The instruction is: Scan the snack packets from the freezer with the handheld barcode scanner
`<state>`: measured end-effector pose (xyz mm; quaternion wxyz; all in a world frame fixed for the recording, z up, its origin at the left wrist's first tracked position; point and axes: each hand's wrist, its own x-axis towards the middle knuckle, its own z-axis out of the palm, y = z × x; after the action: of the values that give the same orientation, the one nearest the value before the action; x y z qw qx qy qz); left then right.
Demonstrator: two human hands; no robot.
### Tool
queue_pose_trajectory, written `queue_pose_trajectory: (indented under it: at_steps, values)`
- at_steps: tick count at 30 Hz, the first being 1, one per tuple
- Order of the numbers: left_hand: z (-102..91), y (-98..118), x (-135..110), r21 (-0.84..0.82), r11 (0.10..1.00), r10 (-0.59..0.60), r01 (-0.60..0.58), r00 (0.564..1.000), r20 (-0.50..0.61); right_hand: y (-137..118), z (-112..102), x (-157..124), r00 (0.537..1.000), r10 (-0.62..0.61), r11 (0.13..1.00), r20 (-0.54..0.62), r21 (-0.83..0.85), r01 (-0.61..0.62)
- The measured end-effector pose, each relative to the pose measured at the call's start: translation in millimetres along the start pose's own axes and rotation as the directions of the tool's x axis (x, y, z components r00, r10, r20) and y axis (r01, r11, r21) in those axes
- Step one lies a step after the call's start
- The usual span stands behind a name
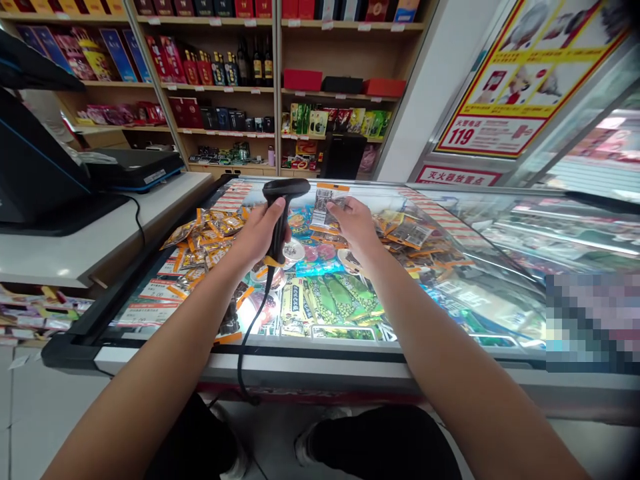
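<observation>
My left hand (260, 233) is wrapped round the handle of a black barcode scanner (286, 192), whose cable (250, 333) hangs down over the freezer's front edge. The scanner's head points right toward a small snack packet (325, 207) with a barcode side showing. My right hand (355, 223) holds that packet upright by its right edge. Both hands hover above the glass lid of a chest freezer (320, 363). Orange snack packets (205, 240) lie piled on the glass left of the scanner, and more of them (410, 233) lie right of my right hand.
A white counter (100, 233) with a black cash-register terminal (35, 173) stands at the left. Wooden shelves (277, 87) with boxes and bottles fill the back wall. A red and yellow poster (525, 73) hangs at the right, above a second freezer lid (550, 227).
</observation>
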<state>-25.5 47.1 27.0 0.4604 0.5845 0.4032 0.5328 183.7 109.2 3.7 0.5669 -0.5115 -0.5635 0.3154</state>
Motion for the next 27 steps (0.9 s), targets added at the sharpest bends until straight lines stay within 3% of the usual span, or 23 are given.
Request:
queue_pose_trajectory:
  at_steps: [4,8,15,18,22,25,27]
  values:
    - [-0.2,-1,-7,0.052,0.999,0.005,-0.013,0.989,0.148,-2,-5,0,0.999,-0.009,0.999,-0.031,-0.036,0.007]
    - [-0.2,-2,-8,0.056,0.998,0.008,-0.021,0.976,0.216,-2,-4,0,0.999,-0.027,0.995,-0.032,-0.095,0.024]
    - [-0.3,-3,-8,0.057,0.998,-0.001,-0.013,0.971,0.238,-3,1,-1,0.997,-0.072,0.991,0.003,-0.113,0.072]
    - [-0.4,-1,-6,0.028,0.999,0.013,-0.019,0.979,0.203,-8,-4,-2,0.991,-0.135,0.970,-0.008,-0.207,0.130]
    - [-4.0,8,0,-0.055,0.998,0.027,-0.027,1.000,0.004,-15,-26,2,0.971,-0.213,0.849,-0.107,-0.512,0.130]
    - [-10.5,16,4,-0.125,0.992,-0.045,0.029,0.991,-0.127,-14,-47,6,0.987,-0.137,0.632,-0.079,-0.774,0.026]
    - [-15.2,18,7,-0.155,0.986,-0.094,0.067,0.981,-0.171,-12,-54,8,0.992,-0.100,0.531,-0.081,-0.847,-0.016]
